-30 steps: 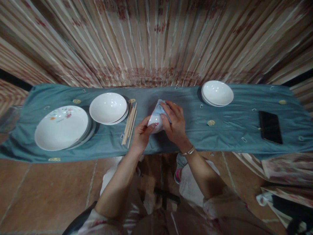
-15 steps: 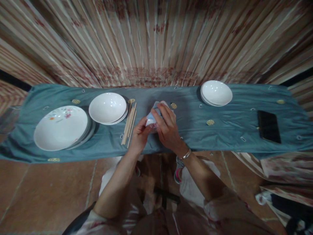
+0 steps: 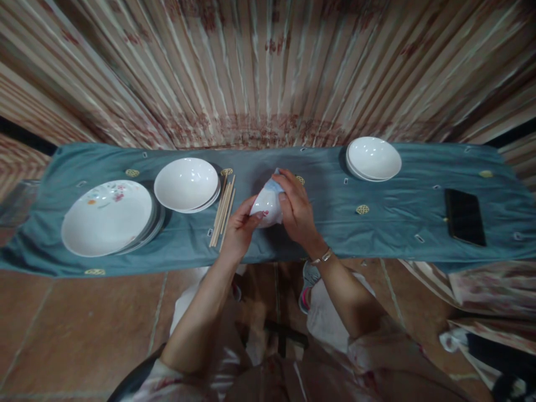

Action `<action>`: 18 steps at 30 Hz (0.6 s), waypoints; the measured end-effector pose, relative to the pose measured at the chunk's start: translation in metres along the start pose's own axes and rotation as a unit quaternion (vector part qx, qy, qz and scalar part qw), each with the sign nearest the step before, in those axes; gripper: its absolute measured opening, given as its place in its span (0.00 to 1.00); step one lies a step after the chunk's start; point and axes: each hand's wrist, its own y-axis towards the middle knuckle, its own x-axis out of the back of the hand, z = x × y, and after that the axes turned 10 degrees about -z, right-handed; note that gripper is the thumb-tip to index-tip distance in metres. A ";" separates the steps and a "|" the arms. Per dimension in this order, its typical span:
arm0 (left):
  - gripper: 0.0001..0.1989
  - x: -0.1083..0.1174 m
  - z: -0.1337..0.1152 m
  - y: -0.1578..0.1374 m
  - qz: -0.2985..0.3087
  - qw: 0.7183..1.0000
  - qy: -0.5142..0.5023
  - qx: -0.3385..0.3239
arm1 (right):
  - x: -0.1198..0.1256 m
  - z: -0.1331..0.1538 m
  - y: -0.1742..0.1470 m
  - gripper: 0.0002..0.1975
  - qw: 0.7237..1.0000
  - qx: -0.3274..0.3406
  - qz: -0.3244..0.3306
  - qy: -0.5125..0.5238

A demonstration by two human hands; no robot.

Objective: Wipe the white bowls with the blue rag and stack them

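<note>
One white bowl [image 3: 264,205] with a red mark is held between my hands over the middle of the teal tablecloth [image 3: 402,223]. My left hand [image 3: 239,228] grips its side; my right hand [image 3: 296,209] clasps a pale blue rag [image 3: 273,186] against it. Leftward lie chopsticks [image 3: 221,211], stacked bowls [image 3: 186,183] and floral dishes [image 3: 106,223]; rightward, two nested bowls [image 3: 374,158] and a flat black device [image 3: 464,218].

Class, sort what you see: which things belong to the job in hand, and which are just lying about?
Job in hand:
- white bowl with a red motif, in the left hand
- pale blue cloth, in the right hand

Lying about, untouched (the tableware may belong too):
- floral plates, stacked
- left bowl stack
- right bowl stack
- chopsticks
- black phone
</note>
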 end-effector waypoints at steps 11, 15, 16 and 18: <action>0.20 0.004 0.001 0.000 0.008 0.999 -0.035 0.013 | -0.012 -0.041 0.009 0.22 0.958 -0.187 -0.073 0.206; 0.20 0.006 0.002 0.000 0.009 0.999 -0.040 0.011 | -0.026 -0.066 0.010 0.22 0.932 -0.264 -0.077 0.237; 0.19 0.006 0.002 0.000 0.010 0.999 -0.041 0.009 | -0.030 -0.070 0.010 0.22 0.923 -0.283 -0.082 0.247; 0.19 0.007 0.002 0.000 0.014 0.999 -0.042 0.004 | -0.036 -0.077 0.010 0.21 0.907 -0.308 -0.078 0.276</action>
